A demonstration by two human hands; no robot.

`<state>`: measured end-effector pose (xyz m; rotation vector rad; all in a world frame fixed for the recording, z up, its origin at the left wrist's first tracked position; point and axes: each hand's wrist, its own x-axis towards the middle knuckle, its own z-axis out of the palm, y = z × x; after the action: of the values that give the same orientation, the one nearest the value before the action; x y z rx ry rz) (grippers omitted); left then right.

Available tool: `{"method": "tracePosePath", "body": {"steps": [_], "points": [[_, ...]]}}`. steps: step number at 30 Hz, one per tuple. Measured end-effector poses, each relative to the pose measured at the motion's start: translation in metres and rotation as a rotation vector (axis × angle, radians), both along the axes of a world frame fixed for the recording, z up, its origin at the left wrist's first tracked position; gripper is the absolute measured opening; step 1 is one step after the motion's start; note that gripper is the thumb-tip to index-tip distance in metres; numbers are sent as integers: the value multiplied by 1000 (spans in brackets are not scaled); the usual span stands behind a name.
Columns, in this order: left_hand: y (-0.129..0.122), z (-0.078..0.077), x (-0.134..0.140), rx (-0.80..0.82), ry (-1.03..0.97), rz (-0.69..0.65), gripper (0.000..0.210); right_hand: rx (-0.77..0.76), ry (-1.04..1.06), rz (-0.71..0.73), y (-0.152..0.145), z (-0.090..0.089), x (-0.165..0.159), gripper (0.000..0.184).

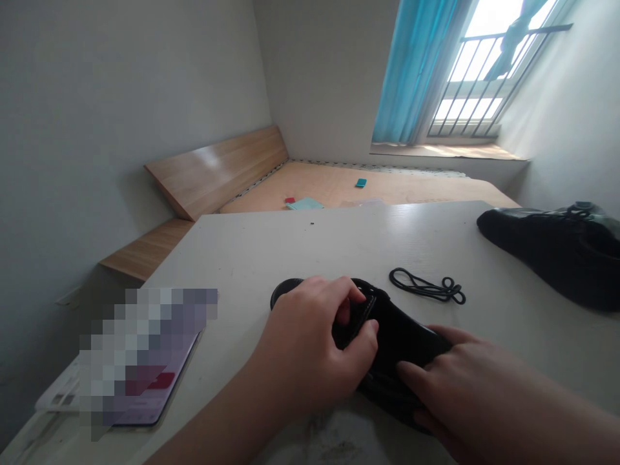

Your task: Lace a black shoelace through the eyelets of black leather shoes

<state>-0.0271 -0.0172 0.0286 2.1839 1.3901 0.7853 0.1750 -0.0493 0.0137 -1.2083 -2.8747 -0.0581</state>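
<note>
A black shoe (400,336) lies on the white table in front of me, its toe pointing away to the left. My left hand (322,329) is over the front part, thumb and fingers closed on the shoe's tongue near the lace holes. My right hand (460,381) grips the heel end, with the thumb at the opening and fingers along the side. Behind the shoe lies a loose black shoelace (426,287), folded into loops and touched by neither hand. Much of the toe is hidden under my left hand.
A second black shoe (552,245) stands at the table's right edge. On the left lies a partly blurred purple-and-white flat item (184,361). Beyond the white table (271,245) is a bed (411,187) with a wooden headboard (217,168) and a small teal object (361,183).
</note>
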Motion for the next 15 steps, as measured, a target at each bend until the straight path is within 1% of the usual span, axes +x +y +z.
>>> {"method": "tracePosePath", "body": {"steps": [2, 4, 6, 7, 9, 11, 13, 15], "points": [[-3, -2, 1, 16, -1, -88, 22, 41, 36, 16, -7, -9, 3, 16], [-5, -4, 3, 34, 28, -204, 27, 92, 76, 38, -13, -16, 6, 20], [-7, -7, 5, 63, 75, -290, 24, 163, 104, 81, -18, -21, 8, 25], [-8, -9, 6, 80, 92, -302, 21, 207, 108, 104, -20, -23, 8, 29], [-8, -10, 9, 108, 98, -274, 14, 286, 100, 157, -24, -27, 6, 38], [-7, -11, 11, 143, 81, -211, 12, 329, 104, 184, -26, -29, 2, 43], [-6, -12, 12, 177, 70, -155, 17, 361, 129, 187, -26, -31, -5, 43], [-5, -12, 12, 191, 82, -127, 25, 403, 142, 179, -25, -31, -11, 41]]}}
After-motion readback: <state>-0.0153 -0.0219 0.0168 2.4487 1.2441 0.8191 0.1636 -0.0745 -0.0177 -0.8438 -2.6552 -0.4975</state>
